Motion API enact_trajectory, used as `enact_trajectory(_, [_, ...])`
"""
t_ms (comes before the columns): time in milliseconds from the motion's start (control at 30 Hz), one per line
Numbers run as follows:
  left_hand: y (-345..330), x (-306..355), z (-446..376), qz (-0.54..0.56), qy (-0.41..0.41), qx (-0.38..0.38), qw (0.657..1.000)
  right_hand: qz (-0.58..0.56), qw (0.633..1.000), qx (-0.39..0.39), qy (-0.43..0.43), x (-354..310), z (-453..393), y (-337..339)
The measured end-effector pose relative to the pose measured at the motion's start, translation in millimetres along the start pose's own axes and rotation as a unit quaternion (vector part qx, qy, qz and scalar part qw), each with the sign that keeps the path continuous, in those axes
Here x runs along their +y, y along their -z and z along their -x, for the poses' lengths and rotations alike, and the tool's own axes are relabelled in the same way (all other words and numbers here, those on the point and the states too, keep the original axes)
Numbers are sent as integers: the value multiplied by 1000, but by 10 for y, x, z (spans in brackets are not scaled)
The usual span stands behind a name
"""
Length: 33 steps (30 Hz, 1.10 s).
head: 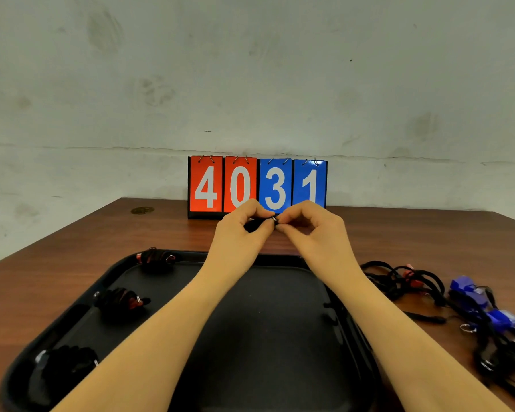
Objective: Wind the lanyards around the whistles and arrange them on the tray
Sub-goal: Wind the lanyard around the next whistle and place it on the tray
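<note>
Both hands are raised above the far edge of the black tray [280, 337]. My left hand [244, 230] grips a whistle wound in black lanyard [254, 225], mostly hidden by the fingers. My right hand [312, 224] pinches its metal ring end [274, 219] between thumb and forefinger. Three wound whistles lie along the tray's left side: one at the far corner [158, 260], one in the middle [121, 300], one near the front [69, 367].
A tangle of loose black lanyards with red whistles [408, 281] and blue whistles [488, 310] lies on the brown table [57, 278] right of the tray. A flip scoreboard reading 4031 [257, 185] stands at the table's back edge against the wall.
</note>
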<state>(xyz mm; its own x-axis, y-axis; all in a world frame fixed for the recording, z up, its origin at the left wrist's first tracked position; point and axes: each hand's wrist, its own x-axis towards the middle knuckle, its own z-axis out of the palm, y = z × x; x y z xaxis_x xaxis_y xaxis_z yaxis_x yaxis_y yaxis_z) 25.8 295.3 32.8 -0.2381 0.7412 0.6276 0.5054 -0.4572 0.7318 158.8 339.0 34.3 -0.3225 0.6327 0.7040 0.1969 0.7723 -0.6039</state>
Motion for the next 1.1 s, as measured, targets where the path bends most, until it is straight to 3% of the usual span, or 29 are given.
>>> enact_trajectory(567, [23,11,42,-105,-55,-62,991,18,1000,-9,-24,21,0,27])
enact_trajectory(867, [-38,25,10,7,-6,-63,998,83,994,35,70,35,11,-34])
enact_trajectory(1100, [13,42,-15,45,39,-23,998,32,994,25,102,48,-8,-43])
